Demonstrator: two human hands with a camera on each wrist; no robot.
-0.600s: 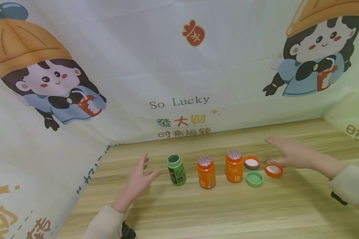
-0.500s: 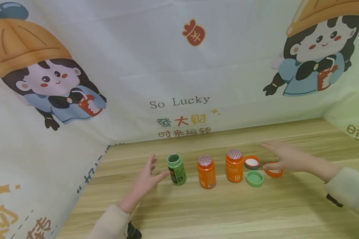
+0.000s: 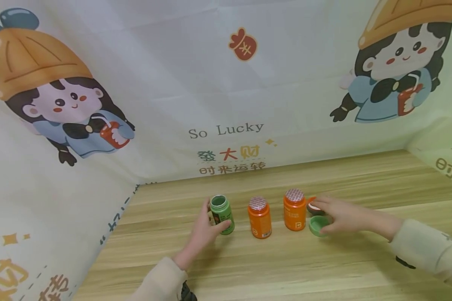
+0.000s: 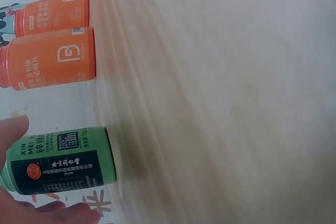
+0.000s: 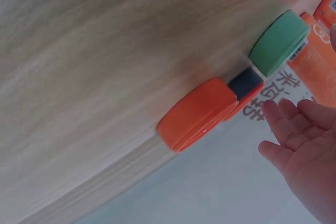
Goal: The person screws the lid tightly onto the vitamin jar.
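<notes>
Around the green bottle (image 3: 222, 212) with the left hand (image 3: 205, 230), thumb across toward its near right side, other fingers spread well away from the thumb along its far left side; a gap visible between bottle and fingers in the left wrist view, though cannot tell whether touching elsewhere. Green bottle upright on the table (image 3: 248, 267), mouth uncovered, dark label turned partly toward the thumb. Over the caps with the right hand (image 3: 340, 215), fingers nearly straight and loosely side by side, thumb apart and down by the rim of the green cap (image 3: 317, 226); cannot tell whether touching it. Green cap hollow side up, just beside the grey-and-orange cap (image 3: 314, 207), also hollow side up, white lining partly covered by fingertips in the head view. Close by, hidden from above by the hand but plain in the right wrist view, an orange cap (image 5: 198, 115) flat on the wood. Between the two hands, the left orange bottle (image 3: 260, 222) and the right orange bottle (image 3: 295, 216), both upright, apart, with patterned foil over the mouths. Farther out, pale sleeves (image 3: 425, 246) at the wrists, and behind the table a white cloth (image 3: 305, 104) printed with cartoon figures, a red pouch and lettering
</notes>
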